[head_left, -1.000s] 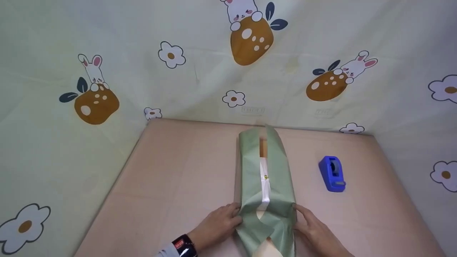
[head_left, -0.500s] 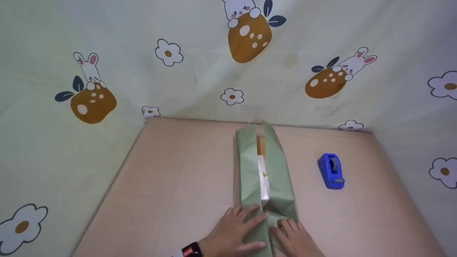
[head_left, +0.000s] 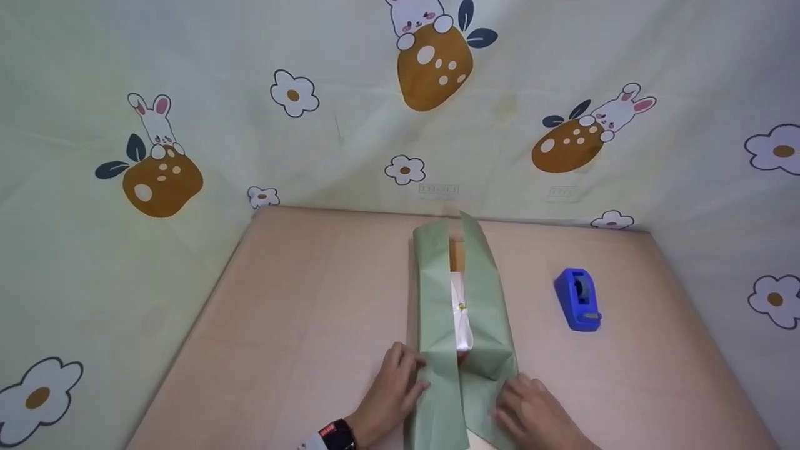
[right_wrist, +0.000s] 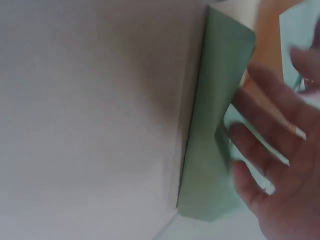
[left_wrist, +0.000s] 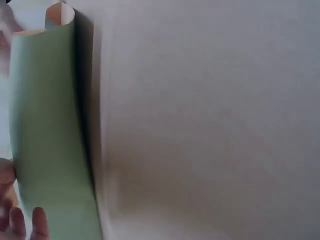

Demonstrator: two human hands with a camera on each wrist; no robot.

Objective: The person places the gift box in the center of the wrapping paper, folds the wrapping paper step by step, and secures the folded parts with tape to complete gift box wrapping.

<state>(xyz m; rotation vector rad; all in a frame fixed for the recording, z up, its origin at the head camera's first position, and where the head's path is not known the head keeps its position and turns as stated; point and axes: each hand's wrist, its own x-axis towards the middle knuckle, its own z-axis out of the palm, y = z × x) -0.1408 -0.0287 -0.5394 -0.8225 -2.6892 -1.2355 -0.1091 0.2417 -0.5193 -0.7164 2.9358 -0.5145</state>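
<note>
Moved: left hand [head_left: 390, 387] and right hand [head_left: 540, 412], from over the green paper [head_left: 437, 400] to its sides. Both at lower centre, unclenched: left fingertips at the left edge, right on the right side. Paper, centre to bottom: best creased firmly, flaps parallel. White strip [head_left: 460, 294], centre: showing between flaps. Tape dispenser [head_left: 578, 300], right: apart.

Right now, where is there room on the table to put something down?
The biggest bare patch of table lies between the patterned left wall and the green paper. A narrower one lies between the paper and blue tape dispenser. It's crowded at the paper's near end, with the left hand and right hand.
</note>
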